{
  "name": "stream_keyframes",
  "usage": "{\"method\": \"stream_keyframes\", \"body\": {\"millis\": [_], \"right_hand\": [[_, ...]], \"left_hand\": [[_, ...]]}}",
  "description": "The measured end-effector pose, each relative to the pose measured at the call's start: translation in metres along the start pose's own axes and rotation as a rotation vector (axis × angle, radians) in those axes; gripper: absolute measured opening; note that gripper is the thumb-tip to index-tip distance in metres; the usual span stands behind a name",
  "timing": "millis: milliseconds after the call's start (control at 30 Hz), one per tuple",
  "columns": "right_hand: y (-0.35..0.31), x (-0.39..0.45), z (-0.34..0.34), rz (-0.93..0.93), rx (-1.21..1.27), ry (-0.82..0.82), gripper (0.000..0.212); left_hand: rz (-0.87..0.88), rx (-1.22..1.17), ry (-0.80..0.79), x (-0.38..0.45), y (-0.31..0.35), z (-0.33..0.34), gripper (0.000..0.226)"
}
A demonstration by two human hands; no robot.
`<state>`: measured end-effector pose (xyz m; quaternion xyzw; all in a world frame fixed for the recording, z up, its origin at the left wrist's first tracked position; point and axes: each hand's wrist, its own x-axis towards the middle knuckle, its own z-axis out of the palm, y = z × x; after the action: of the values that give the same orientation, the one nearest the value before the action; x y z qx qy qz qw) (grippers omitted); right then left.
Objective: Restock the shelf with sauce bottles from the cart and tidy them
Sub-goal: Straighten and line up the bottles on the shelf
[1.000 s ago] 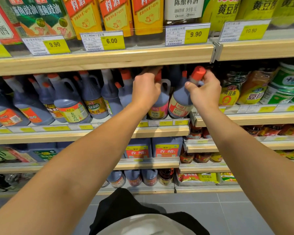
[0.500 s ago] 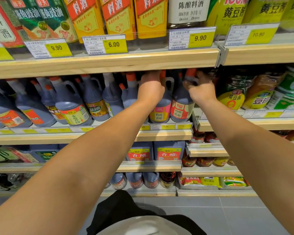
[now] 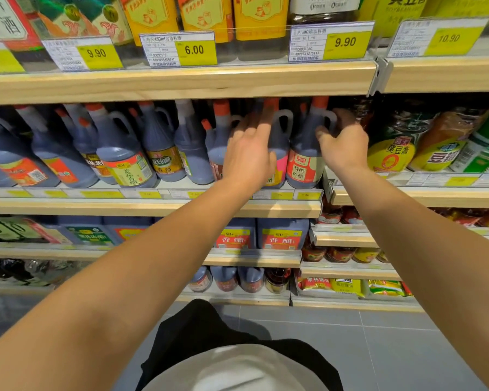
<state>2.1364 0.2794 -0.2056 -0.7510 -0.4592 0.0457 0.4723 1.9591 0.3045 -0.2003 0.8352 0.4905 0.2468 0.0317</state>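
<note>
Wooden store shelving [image 3: 181,83] above seemingly grey-tiled floor [image 3: 393,348].

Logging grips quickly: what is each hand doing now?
Left hand: open, fingers spread against the pink-labelled dark bottle.
Right hand: grips the red-labelled dark bottle.

The right-hand bottle [image 3: 305,153], tilted with its red cap forward a second ago, now stands upright on the shelf [image 3: 153,206] beside the pink-labelled bottle [image 3: 278,153]. The right hand [image 3: 343,142] has slid from the cap down to the handle side. The left hand [image 3: 249,153] has loosened, its fingers [image 3: 261,119] now spread over the pink-labelled bottle's neck.
</note>
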Motion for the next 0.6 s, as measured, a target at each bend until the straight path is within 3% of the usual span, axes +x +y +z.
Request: {"method": "stream_keyframes", "body": {"millis": [100,333,433,600], "right_hand": [[0.0,-0.009,-0.002,0.047,0.02,-0.026,0.042],[0.012,-0.015,-0.015,0.107,0.04,-0.112,0.053],[0.017,-0.016,-0.014,0.076,0.069,-0.147,0.044],[0.019,-0.011,-0.001,0.092,0.147,-0.037,0.032]], "left_hand": [[0.016,-0.124,-0.034,-0.022,-0.002,0.009,0.063],[-0.102,-0.124,-0.022,-0.028,-0.002,0.011,0.07],[-0.097,-0.096,0.008,-0.03,-0.001,0.02,0.072],[-0.06,-0.093,0.021,-0.03,-0.005,0.035,0.07]]}}
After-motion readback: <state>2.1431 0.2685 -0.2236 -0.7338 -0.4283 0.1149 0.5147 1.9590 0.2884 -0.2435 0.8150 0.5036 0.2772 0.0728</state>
